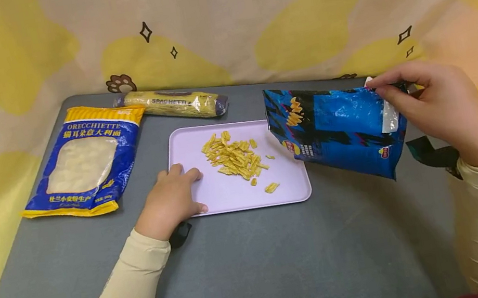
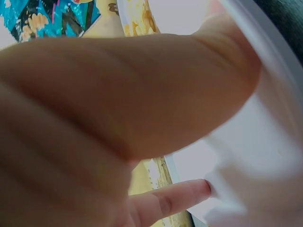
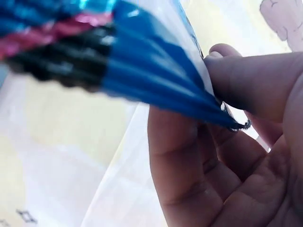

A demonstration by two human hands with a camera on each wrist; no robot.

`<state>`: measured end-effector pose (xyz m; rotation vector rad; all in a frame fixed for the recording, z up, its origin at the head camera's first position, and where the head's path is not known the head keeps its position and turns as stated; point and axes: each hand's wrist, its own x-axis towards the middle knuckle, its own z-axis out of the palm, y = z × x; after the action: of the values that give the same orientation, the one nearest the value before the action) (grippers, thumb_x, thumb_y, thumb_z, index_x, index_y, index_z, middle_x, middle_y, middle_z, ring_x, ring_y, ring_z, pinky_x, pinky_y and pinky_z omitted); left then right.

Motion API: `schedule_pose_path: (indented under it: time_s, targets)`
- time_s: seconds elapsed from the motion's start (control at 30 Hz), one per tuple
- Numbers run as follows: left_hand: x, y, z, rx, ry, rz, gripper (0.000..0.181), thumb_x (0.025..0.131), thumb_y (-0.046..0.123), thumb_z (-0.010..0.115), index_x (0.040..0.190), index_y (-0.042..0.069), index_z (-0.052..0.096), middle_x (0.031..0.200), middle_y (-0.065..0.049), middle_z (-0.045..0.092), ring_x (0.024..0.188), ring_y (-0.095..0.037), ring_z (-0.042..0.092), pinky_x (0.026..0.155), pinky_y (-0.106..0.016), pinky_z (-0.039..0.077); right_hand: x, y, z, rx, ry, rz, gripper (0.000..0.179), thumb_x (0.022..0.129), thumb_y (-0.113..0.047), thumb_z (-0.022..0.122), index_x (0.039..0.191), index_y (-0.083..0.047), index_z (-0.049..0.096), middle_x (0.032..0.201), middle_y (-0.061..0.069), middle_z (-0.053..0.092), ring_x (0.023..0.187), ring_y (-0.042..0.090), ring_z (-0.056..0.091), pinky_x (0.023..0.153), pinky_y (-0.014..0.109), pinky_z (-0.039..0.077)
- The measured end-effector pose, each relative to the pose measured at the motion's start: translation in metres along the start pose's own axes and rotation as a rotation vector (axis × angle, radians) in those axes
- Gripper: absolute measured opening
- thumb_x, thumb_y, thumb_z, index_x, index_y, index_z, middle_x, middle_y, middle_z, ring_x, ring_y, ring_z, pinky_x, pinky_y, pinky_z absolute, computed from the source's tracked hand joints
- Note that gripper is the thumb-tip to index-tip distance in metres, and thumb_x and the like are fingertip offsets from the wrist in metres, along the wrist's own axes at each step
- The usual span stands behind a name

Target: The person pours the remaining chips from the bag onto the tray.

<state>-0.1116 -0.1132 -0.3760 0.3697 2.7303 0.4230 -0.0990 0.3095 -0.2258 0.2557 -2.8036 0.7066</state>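
My right hand point(image 1: 445, 106) pinches the open-looking end of a blue and black chip bag point(image 1: 344, 123) between thumb and fingers. The bag hangs tilted, its left end above the right edge of a pale purple tray point(image 1: 228, 198). In the right wrist view, the thumb presses the bag's blue film point(image 3: 151, 71) against the fingers. A loose heap of yellow ridged chips point(image 1: 236, 159) lies on the tray, with a few stray pieces toward the right. My left hand point(image 1: 171, 200) rests on the tray's left edge, fingers spread and touching its surface.
A blue and yellow orecchiette bag point(image 1: 80, 162) lies left of the tray on the grey table point(image 1: 262, 261). Behind the tray is a clear-wrapped spaghetti pack point(image 1: 174, 103), touching the orecchiette bag's top corner. A patterned cloth point(image 1: 217, 20) hangs along the table's back edge.
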Motion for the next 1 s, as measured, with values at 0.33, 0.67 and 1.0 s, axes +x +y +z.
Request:
schedule_pose_path:
  time_s: [0.33, 0.67, 1.0]
  targets:
    - [0.000, -0.002, 0.002, -0.011, 0.010, -0.003, 0.073, 0.081, 0.029, 0.095, 0.144, 0.010, 0.064, 0.145, -0.030, 0.051, 0.117, -0.049, 0.049, 0.090, -0.067, 0.053, -0.019, 0.035, -0.012, -0.200, 0.111, 0.220, 0.030, 0.109, -0.017, 0.060, 0.130, -0.002, 0.074, 0.131, 0.022, 0.067, 0.097, 0.027, 0.047, 0.066, 0.010, 0.032]
    - [0.000, -0.001, 0.004, 0.002, 0.017, 0.008, 0.073, 0.082, 0.032, 0.094, 0.145, 0.010, 0.064, 0.147, -0.031, 0.050, 0.118, -0.050, 0.049, 0.090, -0.067, 0.053, -0.040, 0.072, -0.007, -0.391, 0.345, 0.056, 0.028, 0.106, 0.000, 0.049, 0.115, 0.011, 0.074, 0.110, 0.034, 0.068, 0.095, 0.050, 0.060, 0.074, 0.034, 0.043]
    - [-0.001, 0.000, 0.001, 0.013, 0.011, 0.007, 0.072, 0.082, 0.031, 0.094, 0.144, 0.011, 0.064, 0.144, -0.030, 0.051, 0.117, -0.050, 0.049, 0.089, -0.067, 0.053, -0.059, 0.068, 0.049, -0.310, 0.185, -0.218, 0.026, 0.089, 0.013, 0.071, 0.113, 0.005, 0.075, 0.105, 0.024, 0.070, 0.089, 0.047, 0.065, 0.078, 0.060, 0.052]
